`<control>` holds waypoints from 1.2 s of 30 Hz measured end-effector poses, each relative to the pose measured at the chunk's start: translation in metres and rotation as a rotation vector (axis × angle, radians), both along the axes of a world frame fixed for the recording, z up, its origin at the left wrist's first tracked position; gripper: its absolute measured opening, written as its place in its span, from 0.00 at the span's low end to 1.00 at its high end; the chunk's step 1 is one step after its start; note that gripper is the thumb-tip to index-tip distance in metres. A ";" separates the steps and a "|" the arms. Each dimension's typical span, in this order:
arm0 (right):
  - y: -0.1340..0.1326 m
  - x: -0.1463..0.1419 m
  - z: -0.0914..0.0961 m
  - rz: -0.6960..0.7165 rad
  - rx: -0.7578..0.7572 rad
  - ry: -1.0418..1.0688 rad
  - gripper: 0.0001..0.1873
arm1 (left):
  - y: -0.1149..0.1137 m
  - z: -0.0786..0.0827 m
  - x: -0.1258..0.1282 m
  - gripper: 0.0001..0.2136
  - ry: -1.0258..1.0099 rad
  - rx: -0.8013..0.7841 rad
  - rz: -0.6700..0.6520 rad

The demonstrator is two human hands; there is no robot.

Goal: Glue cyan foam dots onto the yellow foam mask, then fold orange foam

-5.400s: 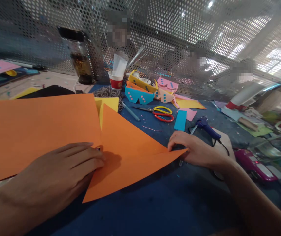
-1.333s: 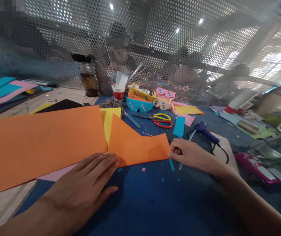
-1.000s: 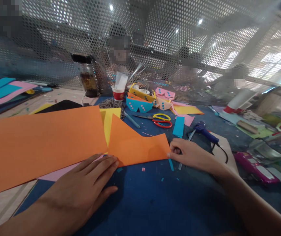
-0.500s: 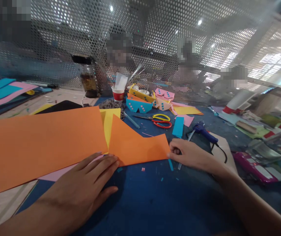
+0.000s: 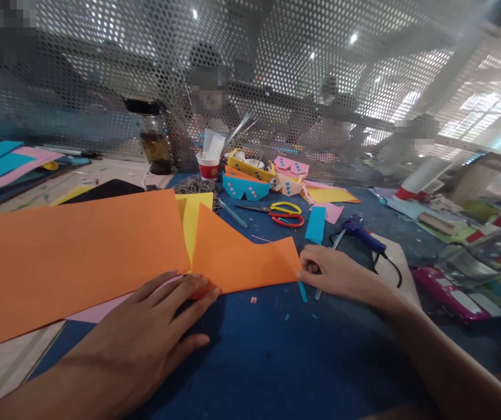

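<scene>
A folded orange paper piece (image 5: 244, 256) lies on the blue table mat (image 5: 277, 356), next to a large orange sheet (image 5: 70, 254). My left hand (image 5: 154, 332) lies flat with fingers stretched out, fingertips pressing the folded piece's near left corner. My right hand (image 5: 340, 274) is curled, its fingertips pinching the folded piece's right corner. A yellow sheet (image 5: 193, 213) and a pink sheet (image 5: 97, 309) show from under the orange papers.
Scissors with yellow and red handles (image 5: 283, 213), a blue pen (image 5: 232, 213), a blue paper strip (image 5: 316, 224) and a blue glue gun (image 5: 362, 233) lie behind. Paper crafts (image 5: 246, 186), a red cup (image 5: 209, 168) and a jar (image 5: 154, 143) stand by the perforated screen (image 5: 277, 70). People sit beyond it.
The folded piece went from a long triangle to a shorter folded shape since the oldest frame. In the last second my left fingertips slid slightly right onto its corner.
</scene>
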State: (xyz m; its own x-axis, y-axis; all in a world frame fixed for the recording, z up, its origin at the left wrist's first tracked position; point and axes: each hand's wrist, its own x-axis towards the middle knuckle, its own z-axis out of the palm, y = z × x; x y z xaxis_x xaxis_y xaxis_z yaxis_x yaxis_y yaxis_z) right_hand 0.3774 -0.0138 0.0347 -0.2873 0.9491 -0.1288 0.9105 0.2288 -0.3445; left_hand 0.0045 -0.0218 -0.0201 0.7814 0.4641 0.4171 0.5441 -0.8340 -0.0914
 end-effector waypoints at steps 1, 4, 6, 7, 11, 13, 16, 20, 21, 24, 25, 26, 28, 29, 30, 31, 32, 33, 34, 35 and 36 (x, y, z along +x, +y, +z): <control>0.000 0.000 0.000 0.001 -0.003 0.000 0.09 | 0.000 0.001 0.001 0.22 0.001 0.008 -0.001; -0.001 0.000 0.000 0.004 -0.002 -0.007 0.09 | 0.000 0.004 0.002 0.22 0.002 0.061 -0.015; -0.001 0.000 0.001 0.003 0.003 -0.015 0.10 | 0.001 0.005 0.003 0.21 0.002 0.088 -0.022; -0.002 0.001 0.001 0.001 0.004 -0.018 0.10 | 0.001 0.005 0.003 0.21 0.003 0.093 -0.024; -0.002 0.003 0.003 -0.014 -0.033 -0.013 0.11 | 0.002 0.005 0.003 0.21 0.014 0.086 -0.026; -0.002 0.004 0.006 -0.038 -0.088 0.017 0.13 | 0.002 0.004 0.002 0.20 0.014 0.084 -0.027; -0.002 0.005 0.011 -0.092 -0.142 0.074 0.19 | 0.002 0.003 0.002 0.21 0.009 0.066 -0.022; -0.001 0.003 0.013 -0.145 -0.103 0.123 0.20 | 0.002 0.000 0.001 0.21 0.015 0.045 -0.008; -0.001 0.002 0.012 -0.151 -0.086 0.144 0.19 | 0.002 0.000 0.001 0.21 0.017 0.048 -0.008; -0.001 -0.004 0.008 -0.158 0.102 0.256 0.15 | 0.003 0.000 0.001 0.21 0.015 0.052 -0.008; -0.003 -0.007 0.008 -0.161 0.235 0.287 0.14 | 0.003 0.001 0.002 0.21 0.015 0.052 -0.010; -0.005 -0.011 0.007 -0.158 0.395 0.293 0.14 | 0.003 0.001 0.002 0.21 0.015 0.053 -0.011; -0.014 -0.021 0.008 -0.117 0.685 0.221 0.14 | 0.003 0.001 0.003 0.21 0.012 0.052 -0.014; -0.019 -0.027 0.009 -0.046 0.766 0.170 0.14 | 0.003 0.000 0.003 0.22 0.009 0.049 -0.013; -0.024 -0.034 0.010 0.057 0.805 0.134 0.13 | 0.004 0.000 0.003 0.22 0.006 0.049 -0.013; -0.029 -0.041 0.009 0.179 0.804 0.110 0.12 | 0.004 -0.001 0.003 0.22 0.007 0.051 -0.013; -0.033 -0.048 0.009 0.301 0.758 0.077 0.13 | 0.004 -0.002 0.003 0.22 0.017 0.054 -0.012; -0.036 -0.055 0.007 0.406 0.700 0.037 0.14 | 0.004 -0.003 0.002 0.22 0.026 0.063 -0.015; -0.039 -0.062 0.004 0.485 0.655 0.000 0.15 | 0.004 -0.003 0.002 0.22 0.032 0.074 -0.017; -0.040 -0.068 0.001 0.538 0.620 -0.035 0.16 | 0.004 -0.004 0.002 0.22 0.034 0.080 -0.017; -0.040 -0.073 -0.002 0.580 0.597 -0.071 0.17 | 0.004 -0.004 0.002 0.22 0.033 0.077 -0.015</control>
State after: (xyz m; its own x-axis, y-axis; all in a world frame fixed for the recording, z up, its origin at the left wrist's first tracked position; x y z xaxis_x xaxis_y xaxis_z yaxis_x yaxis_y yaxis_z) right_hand 0.3045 -0.0534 0.0326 -0.7619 0.5674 0.3124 0.6067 0.7940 0.0374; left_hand 0.0065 -0.0177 -0.0242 0.8016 0.4199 0.4255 0.5276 -0.8316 -0.1733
